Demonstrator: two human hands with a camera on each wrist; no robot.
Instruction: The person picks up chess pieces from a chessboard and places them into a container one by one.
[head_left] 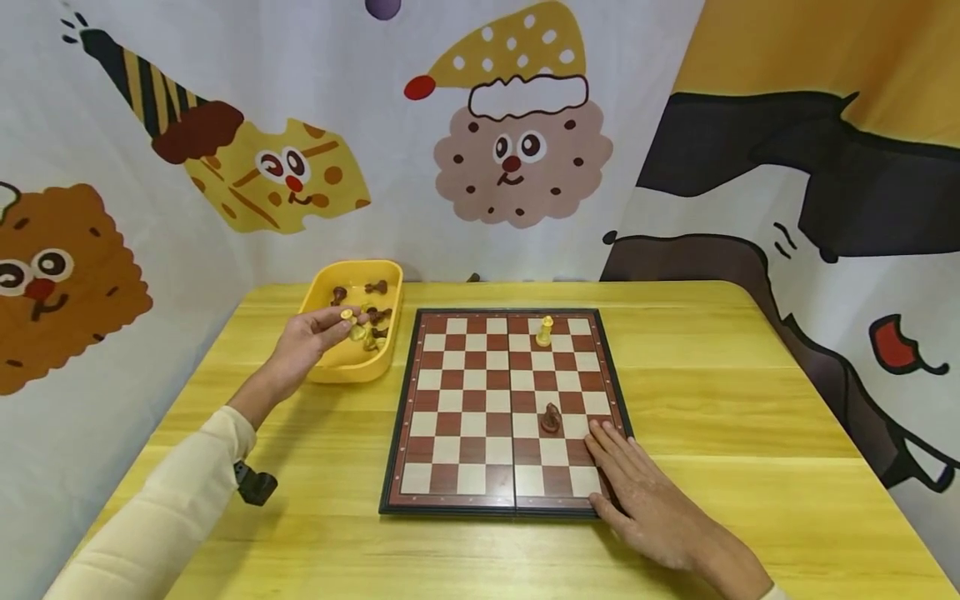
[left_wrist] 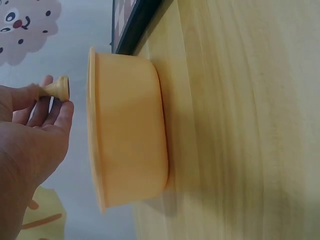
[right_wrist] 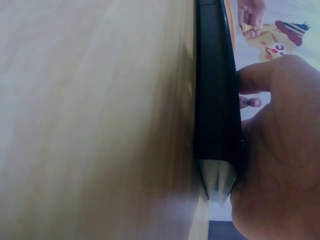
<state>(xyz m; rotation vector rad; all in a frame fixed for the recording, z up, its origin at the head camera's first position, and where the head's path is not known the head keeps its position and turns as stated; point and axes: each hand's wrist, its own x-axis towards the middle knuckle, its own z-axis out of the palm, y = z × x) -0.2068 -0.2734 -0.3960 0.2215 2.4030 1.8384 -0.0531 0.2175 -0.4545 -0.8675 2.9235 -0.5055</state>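
Observation:
My left hand (head_left: pixel 303 342) pinches a pale yellow chess piece (left_wrist: pixel 56 90) between thumb and fingers, raised over the yellow tub (head_left: pixel 352 372). Its flared base shows; the fingers cover its top, so I cannot tell which piece it is. My right hand (head_left: pixel 652 504) lies with extended fingers on the right edge of the chessboard (head_left: pixel 468 450), near the front corner. On the board, a tall pale chess piece (head_left: pixel 544 332) stands near the far edge. A dark brown knight (head_left: pixel 551 418) stands closer, left of the right fingertips.
Several dark chess pieces (head_left: pixel 377 287) and pale ones lie in the tub, left of the board. Both rest on a wooden table (head_left: pixel 322 533). Behind the table hangs a cartoon-printed curtain (head_left: pixel 375 108). A small black device (head_left: pixel 255 485) sits at my left wrist.

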